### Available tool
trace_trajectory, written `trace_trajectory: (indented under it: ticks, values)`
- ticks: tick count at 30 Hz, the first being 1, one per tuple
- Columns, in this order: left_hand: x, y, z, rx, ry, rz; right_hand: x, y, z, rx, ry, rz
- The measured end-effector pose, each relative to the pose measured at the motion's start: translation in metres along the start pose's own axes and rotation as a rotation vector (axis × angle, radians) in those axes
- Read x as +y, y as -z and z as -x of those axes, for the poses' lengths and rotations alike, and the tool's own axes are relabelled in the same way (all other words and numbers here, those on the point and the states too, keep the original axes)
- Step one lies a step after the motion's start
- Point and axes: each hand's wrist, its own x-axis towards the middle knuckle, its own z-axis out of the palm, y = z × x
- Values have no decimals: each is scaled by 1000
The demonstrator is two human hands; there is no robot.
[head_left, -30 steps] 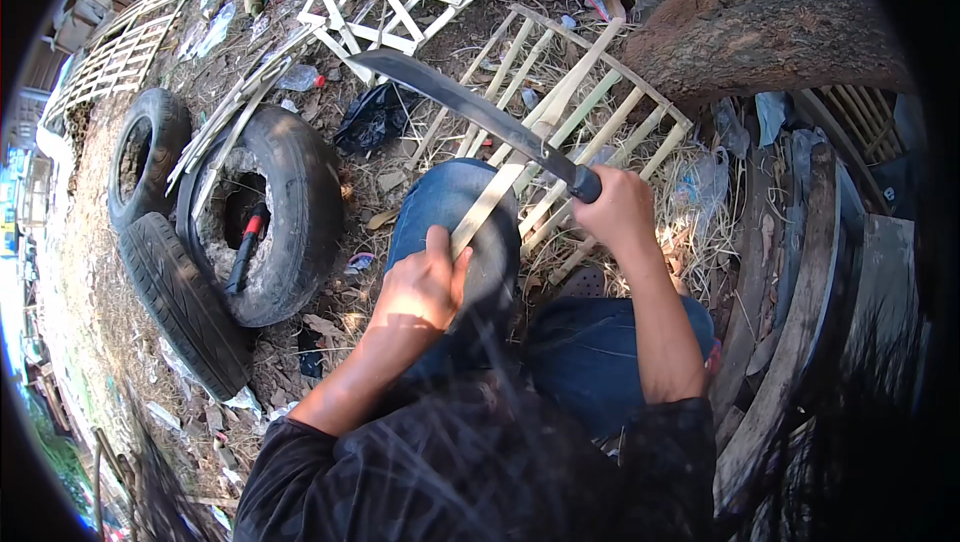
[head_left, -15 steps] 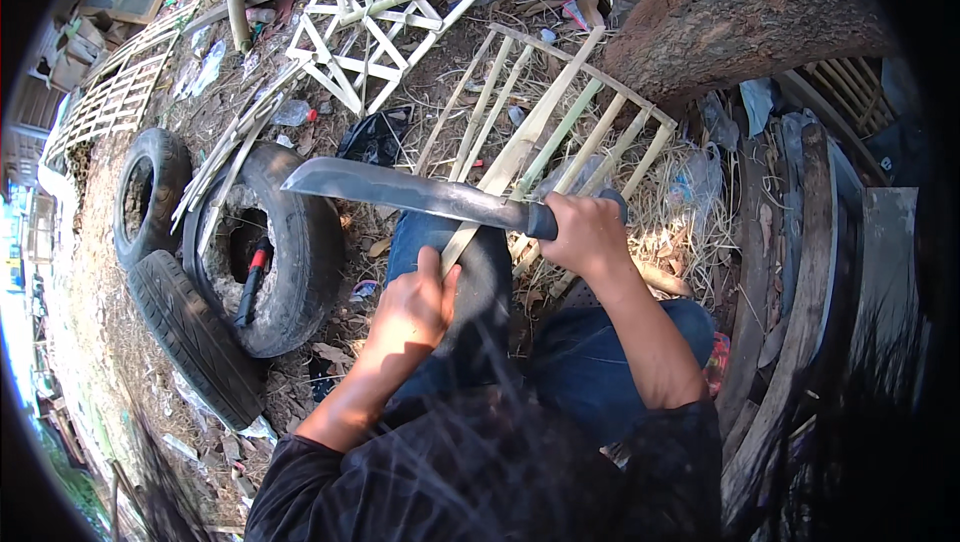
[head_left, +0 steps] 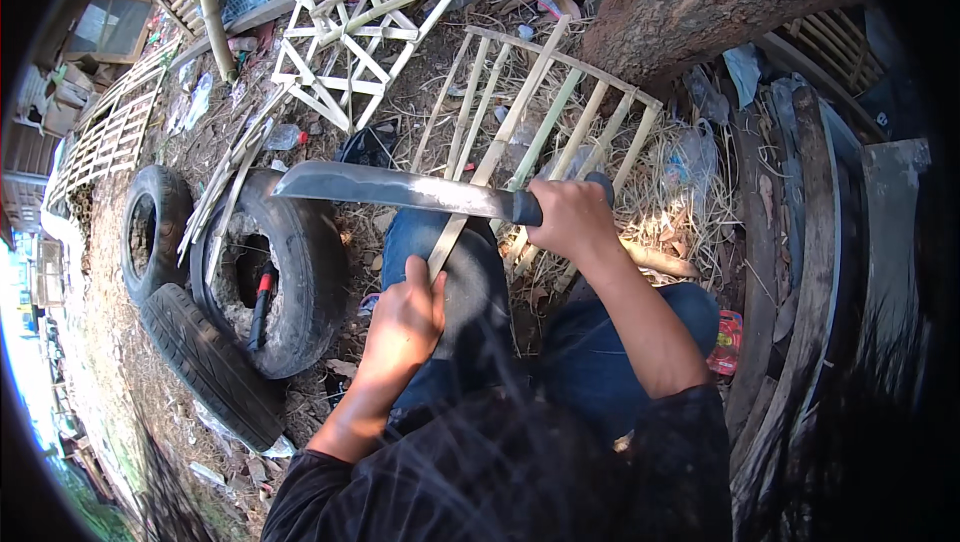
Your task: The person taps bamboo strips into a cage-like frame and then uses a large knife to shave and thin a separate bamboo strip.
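My right hand [head_left: 572, 222] is closed round the dark handle of a machete [head_left: 395, 190]. Its long blade points left and lies across a pale bamboo strip [head_left: 518, 112], above my knee. The near end of that strip is pinched between the thumb and fingers of my left hand [head_left: 405, 320]. From there the strip slants away over a frame of bamboo slats [head_left: 560, 122] on the ground. My blue-jeaned left leg [head_left: 470, 292] is under the strip. Where the edge meets the strip, I cannot tell whether it cuts into it.
Old tyres [head_left: 310, 282] lie at left, one with a red-and-black handled tool [head_left: 263, 304] inside. Split bamboo sticks [head_left: 225, 182] lean on them. A bamboo lattice [head_left: 360, 52] stands beyond. A tree trunk [head_left: 700, 12] slants at upper right; weathered planks [head_left: 800, 272] run along the right.
The view has shifted slightly. The machete still crosses the strip, its blade now nearly level. The strip shows a narrower side than before. Both hands keep their grip.
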Motion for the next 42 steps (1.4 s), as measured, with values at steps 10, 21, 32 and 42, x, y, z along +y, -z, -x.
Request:
trace_trajectory:
  ticks: [10, 21, 32, 42]
  values:
    - [-14, 3, 3, 91, -125, 35, 98, 50, -16, 192, -910, 1]
    - [-9, 1, 1, 73, -96, 10, 48, 42, -12, 66, -602, 37]
    - [-4, 1, 2, 102, -112, -13, 51, 32, -5, 65, -460, 10]
    - [-5, -5, 2, 119, -101, -36, 51, 42, 7, 23, -456, 42]
